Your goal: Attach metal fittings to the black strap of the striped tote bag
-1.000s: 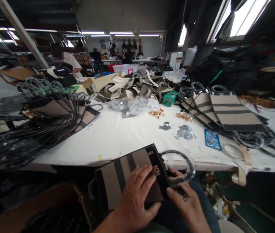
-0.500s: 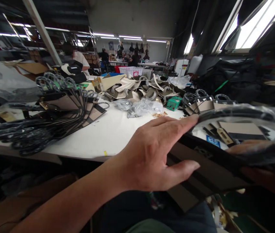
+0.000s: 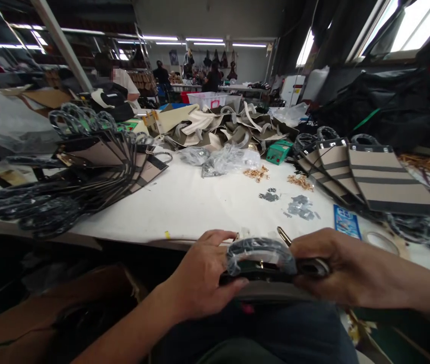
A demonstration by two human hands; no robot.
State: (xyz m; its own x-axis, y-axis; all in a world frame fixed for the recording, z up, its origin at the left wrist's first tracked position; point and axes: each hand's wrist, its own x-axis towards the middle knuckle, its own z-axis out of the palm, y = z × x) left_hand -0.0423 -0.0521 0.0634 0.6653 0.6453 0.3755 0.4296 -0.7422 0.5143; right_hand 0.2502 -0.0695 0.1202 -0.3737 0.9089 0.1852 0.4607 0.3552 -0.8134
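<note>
L hand (image 3: 199,268), R hand (image 3: 336,265) on tote (image 3: 256,273); card (image 3: 346,221) illegible

Probably bag workshop: tote bags (image 3: 389,179) stacked on white worktable (image 3: 184,202), hanging bags (image 3: 215,59) beyond.

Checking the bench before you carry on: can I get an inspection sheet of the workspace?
Surface: white-covered worktable, with grey scraps on it.
Job's things: tote bag, plastic-wrapped handle up, held over the lap; brass-coloured pin beside it.
Clutter: stacked striped bags, gold hardware, plastic bag, blue card.
Hands: left hand and right hand both grip the bag.
Cables: nothing seen.
Surroundings: co-worker beyond the table; bags hang on the far wall.
</note>
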